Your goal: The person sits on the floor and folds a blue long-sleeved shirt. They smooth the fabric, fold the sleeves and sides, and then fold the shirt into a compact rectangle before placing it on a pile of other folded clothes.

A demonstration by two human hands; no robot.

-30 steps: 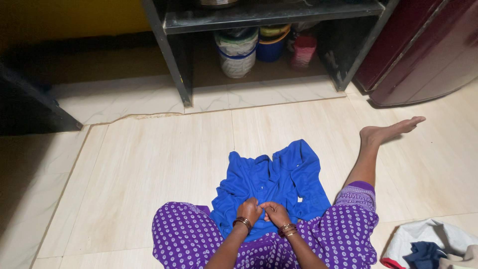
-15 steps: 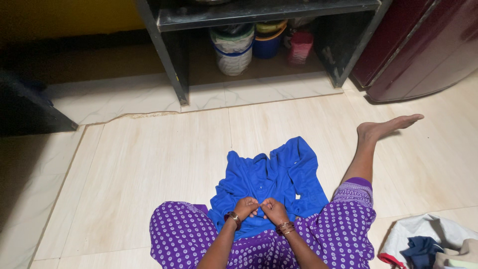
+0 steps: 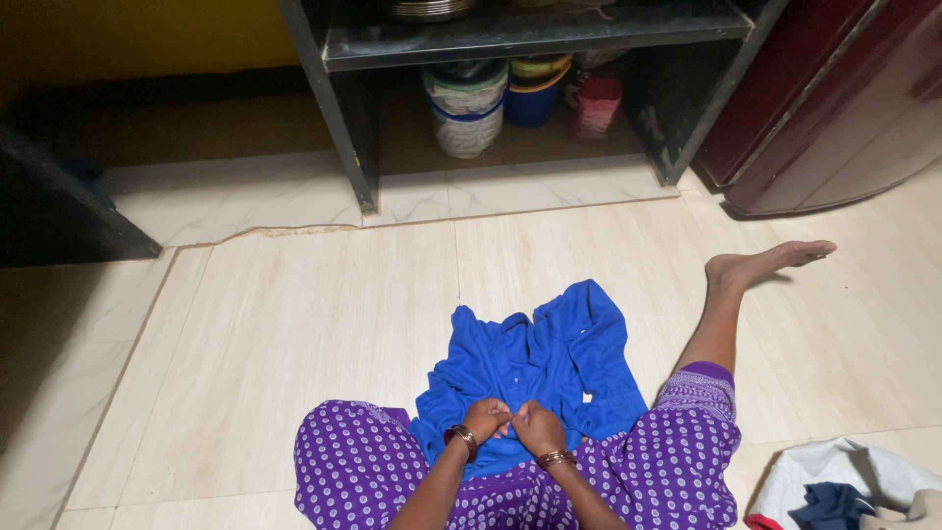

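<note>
Left hand [image 3: 485, 419] and right hand [image 3: 538, 427]: both pinching crumpled blue cotton shirt [image 3: 535, 368] at near edge | Risk: fabric slips from pinch, bunches on tiled floor [image 3: 294, 314]

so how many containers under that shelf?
3 clear: white bucket on the left, blue tub in the middle, pink container on the right. More may hide in the dark behind them.

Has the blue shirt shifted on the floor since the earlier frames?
No. The blue shirt keeps its place beside the floor tile seam and the outstretched leg; its small drift in frame matches the shelf's, so the camera moved. Both hands remain pinched on its near edge.
</note>
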